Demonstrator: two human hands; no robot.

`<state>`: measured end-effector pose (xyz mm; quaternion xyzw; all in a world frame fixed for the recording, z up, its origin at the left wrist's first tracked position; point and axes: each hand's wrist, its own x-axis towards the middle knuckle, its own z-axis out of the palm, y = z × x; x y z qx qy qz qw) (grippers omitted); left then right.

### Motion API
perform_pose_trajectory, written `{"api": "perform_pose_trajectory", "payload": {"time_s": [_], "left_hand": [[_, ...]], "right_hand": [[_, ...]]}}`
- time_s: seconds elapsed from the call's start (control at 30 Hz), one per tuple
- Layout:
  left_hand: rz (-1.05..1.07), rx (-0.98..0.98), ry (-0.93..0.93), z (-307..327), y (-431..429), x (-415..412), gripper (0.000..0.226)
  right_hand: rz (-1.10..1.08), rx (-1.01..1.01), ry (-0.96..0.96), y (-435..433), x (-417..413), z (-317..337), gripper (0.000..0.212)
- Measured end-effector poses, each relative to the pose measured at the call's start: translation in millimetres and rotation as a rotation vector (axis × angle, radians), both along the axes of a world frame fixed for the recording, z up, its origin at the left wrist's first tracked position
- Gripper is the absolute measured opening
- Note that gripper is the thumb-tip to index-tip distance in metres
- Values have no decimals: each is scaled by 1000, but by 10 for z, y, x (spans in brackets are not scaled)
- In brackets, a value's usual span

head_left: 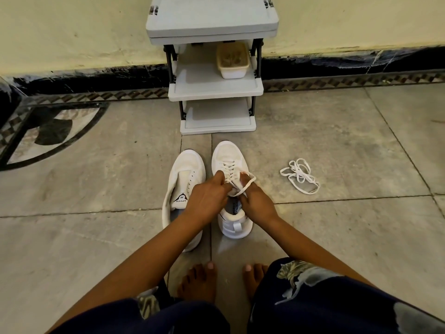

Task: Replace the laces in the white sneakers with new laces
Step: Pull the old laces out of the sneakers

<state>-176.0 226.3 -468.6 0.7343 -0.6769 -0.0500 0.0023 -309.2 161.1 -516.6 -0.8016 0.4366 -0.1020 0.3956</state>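
Observation:
Two white sneakers stand side by side on the floor, toes pointing away from me. The left sneaker (184,174) has bare eyelets and no lace. The right sneaker (228,155) is laced. My left hand (207,201) and my right hand (255,201) meet over its tongue, each pinching an end of the white lace (243,186), which loops between them. A loose white lace (301,177) lies tangled on the floor to the right of the sneakers.
A grey plastic shoe rack (214,90) stands against the wall just beyond the sneakers, with a small tub (232,60) on its middle shelf. My bare feet (199,283) rest on the tiled floor (96,189) near the sneakers' heels.

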Motion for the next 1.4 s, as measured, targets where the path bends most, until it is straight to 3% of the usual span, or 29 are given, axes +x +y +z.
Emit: {"api": "perform_pose_trajectory", "payload": {"time_s": [0.07, 0.13, 0.2, 0.27, 0.33, 0.4, 0.47, 0.6, 0.8, 0.9, 1.03, 1.17, 1.3, 1.4], "left_hand": [[-58, -5, -108, 22, -40, -13, 20], [-70, 12, -23, 38, -59, -8, 20], [31, 40, 347, 98, -73, -26, 17], [169, -65, 677, 188, -102, -65, 9], [337, -302, 840, 288, -155, -30, 6], [445, -445, 941, 385, -214, 100, 22], [471, -350, 870, 390, -240, 228, 44], [379, 34, 538, 138, -136, 206, 39], [318, -42, 370, 17, -43, 145, 21], [337, -30, 376, 34, -49, 194, 21], [353, -19, 434, 69, -59, 227, 19], [368, -2, 539, 61, -37, 238, 18], [357, -4, 522, 13, -27, 230, 18], [352, -12, 521, -12, -34, 219, 16]], "right_hand": [[7, -12, 13, 3, -3, 5, 55], [4, -19, 12, 7, -2, 11, 55], [-7, -10, 2, 12, 2, 19, 55], [6, -33, 31, 7, 5, 23, 55], [31, -68, 79, 7, 7, 21, 55], [36, -78, 90, -6, -3, 16, 56], [36, -101, 108, -17, -28, 24, 56], [-7, -260, 162, -39, -77, 83, 57], [46, -289, 183, -128, -67, 224, 49], [78, -327, 189, -142, -54, 223, 40], [123, -388, 190, -106, -44, 223, 44], [209, -695, 257, -8, -13, 273, 42], [129, -924, 282, 38, 75, 366, 29], [132, -863, 358, 107, 197, 444, 20]]}}
